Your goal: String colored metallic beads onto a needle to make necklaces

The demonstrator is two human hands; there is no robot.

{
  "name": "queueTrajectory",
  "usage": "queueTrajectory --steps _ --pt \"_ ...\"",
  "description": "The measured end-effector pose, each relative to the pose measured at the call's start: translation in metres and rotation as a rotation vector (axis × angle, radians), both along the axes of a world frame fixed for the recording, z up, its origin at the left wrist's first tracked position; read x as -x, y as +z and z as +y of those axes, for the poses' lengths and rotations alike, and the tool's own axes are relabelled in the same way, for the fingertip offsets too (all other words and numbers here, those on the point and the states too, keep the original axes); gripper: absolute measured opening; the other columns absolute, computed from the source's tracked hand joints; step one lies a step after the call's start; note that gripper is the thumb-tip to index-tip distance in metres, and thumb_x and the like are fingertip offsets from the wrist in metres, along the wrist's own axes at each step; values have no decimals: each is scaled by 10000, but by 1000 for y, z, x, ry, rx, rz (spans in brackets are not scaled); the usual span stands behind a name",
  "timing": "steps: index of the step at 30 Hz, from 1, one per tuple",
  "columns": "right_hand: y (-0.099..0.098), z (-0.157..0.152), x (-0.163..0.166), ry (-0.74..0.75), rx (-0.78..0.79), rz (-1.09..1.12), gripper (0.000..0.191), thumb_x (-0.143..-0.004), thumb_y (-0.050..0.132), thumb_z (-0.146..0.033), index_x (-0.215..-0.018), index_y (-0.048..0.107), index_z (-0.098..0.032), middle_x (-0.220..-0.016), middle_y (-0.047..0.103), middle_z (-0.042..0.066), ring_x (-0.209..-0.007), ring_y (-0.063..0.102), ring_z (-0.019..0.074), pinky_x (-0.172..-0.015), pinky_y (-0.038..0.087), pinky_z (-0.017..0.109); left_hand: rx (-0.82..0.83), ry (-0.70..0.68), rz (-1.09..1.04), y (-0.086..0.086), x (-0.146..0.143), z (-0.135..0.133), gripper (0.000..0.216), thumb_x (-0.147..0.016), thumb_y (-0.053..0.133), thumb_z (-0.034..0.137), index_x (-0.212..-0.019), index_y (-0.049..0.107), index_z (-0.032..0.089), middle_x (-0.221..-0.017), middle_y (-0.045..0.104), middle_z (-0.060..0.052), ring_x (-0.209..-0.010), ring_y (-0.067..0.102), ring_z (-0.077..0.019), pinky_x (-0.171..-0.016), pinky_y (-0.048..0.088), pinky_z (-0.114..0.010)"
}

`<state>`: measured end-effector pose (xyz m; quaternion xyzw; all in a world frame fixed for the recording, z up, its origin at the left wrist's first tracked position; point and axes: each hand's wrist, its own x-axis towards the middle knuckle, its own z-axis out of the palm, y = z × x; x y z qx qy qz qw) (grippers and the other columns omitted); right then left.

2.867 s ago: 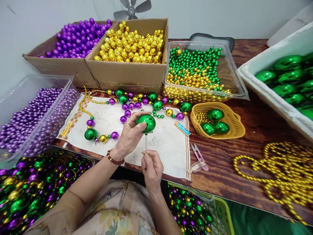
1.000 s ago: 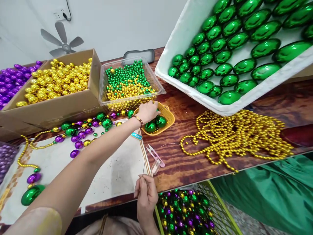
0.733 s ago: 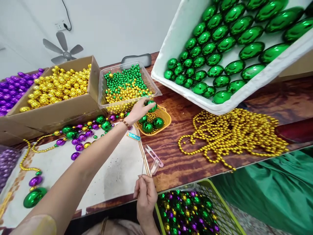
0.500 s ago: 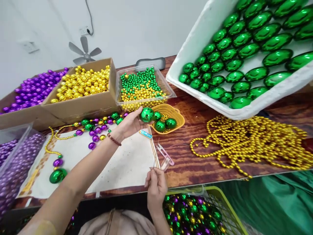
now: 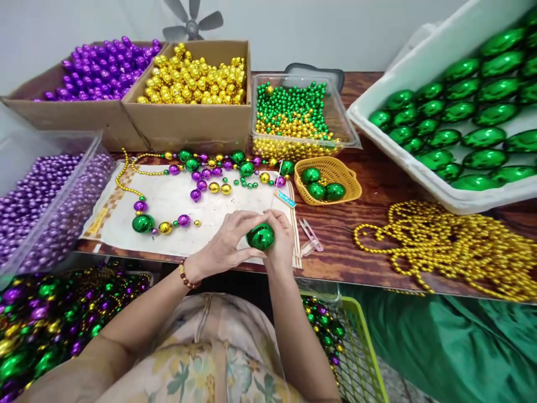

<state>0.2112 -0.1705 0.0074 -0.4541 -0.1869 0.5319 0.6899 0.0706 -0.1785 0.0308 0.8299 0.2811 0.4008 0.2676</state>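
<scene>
My left hand [image 5: 229, 243] is closed on a large shiny green bead [image 5: 260, 236], fingers and thumb around its left side. Against the bead's right side sits my right hand [image 5: 282, 238], fingers pinched; a thin pale needle [image 5: 279, 178] seems to rise from its fingertips. How the needle meets the bead is hidden by the fingers. Both hands are over the front edge of a white cloth mat [image 5: 176, 193]. On the mat lies a partly strung garland of gold, green and purple beads [image 5: 143, 223], with several loose beads near its back edge.
An orange basket [image 5: 354, 193] holds green beads, with pink thread snips [image 5: 314, 235] in front. Gold bead strands [image 5: 457, 246] lie right, below a white foam box [image 5: 453, 198] of green beads. Cardboard boxes [image 5: 188, 126] and a clear tub [image 5: 302, 144] stand behind; a purple bead bin [image 5: 90, 184] is left.
My left hand has come back from the orange basket with the large green bead and now meets my right hand above the mat's front edge. The view has shifted.
</scene>
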Motion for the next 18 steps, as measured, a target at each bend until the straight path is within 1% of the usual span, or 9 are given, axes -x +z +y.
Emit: queueTrajectory --steps 2,3,5,7,8,10,12,15,18 --pt "4 -3 13 8 12 61 301 -607 796 -364 -756 600 -190 -637 594 -54 -588 534 98 -571 433 217 -3 55 -72 -5 5 -5 854 -855 736 450 -1571 289 319 -1336 597 -139 -1217 578 -277 -1030 469 -477" --pt "6 -6 19 -9 11 80 305 -609 794 -366 -768 600 -192 -640 595 -55 -587 534 97 -568 436 216 3 78 -120 -7 7 -8 864 -848 745 448 -1567 288 307 -1339 602 -142 -1214 585 -272 -1020 481 -463" --pt "8 -10 28 -75 -8 84 306 -633 785 -370 -800 596 -196 -646 588 -59 -582 527 93 -556 432 209 0 117 -192 -9 10 -14 756 -853 750 412 -1508 393 288 -1350 599 -138 -1229 585 -260 -1015 498 -434" --pt "9 -14 34 -162 -50 39 298 -675 764 -386 -826 584 -201 -664 583 -56 -589 529 92 -554 433 208 -38 162 -224 -11 12 -21 600 -873 738 362 -1421 508 276 -1338 597 -125 -1238 581 -246 -1022 507 -418" --pt "9 -15 36 -207 -74 1 293 -699 748 -397 -834 574 -204 -677 581 -53 -597 532 93 -559 436 209 -57 187 -230 -12 12 -25 546 -892 719 335 -1401 533 274 -1326 597 -120 -1234 583 -237 -1027 509 -416" --pt "8 -16 40 -277 -107 -87 284 -751 708 -424 -854 552 -210 -701 574 -47 -613 539 96 -577 449 216 -69 233 -240 -14 10 -33 522 -927 673 292 -1425 516 280 -1323 590 -120 -1235 584 -226 -1036 512 -417" --pt "7 -18 43 -309 -114 -171 284 -799 664 -455 -874 530 -215 -709 556 -43 -621 539 99 -597 464 225 -50 261 -251 -18 7 -40 560 -933 662 291 -1461 477 294 -1360 569 -126 -1266 566 -234 -1056 504 -429" --pt "4 -21 48 -310 -107 -251 284 -846 611 -480 -896 506 -221 -724 541 -37 -640 543 105 -619 481 236 -36 319 -277 -24 2 -46 592 -916 685 328 -1465 466 310 -1384 550 -127 -1292 544 -253 -1073 491 -458" --pt "2 -24 51 -305 -107 -253 257 -852 601 -456 -896 510 -220 -742 553 -30 -663 553 109 -631 490 239 -36 346 -298 -28 2 -46 527 -924 672 327 -1424 509 307 -1347 569 -118 -1255 562 -248 -1050 500 -458"
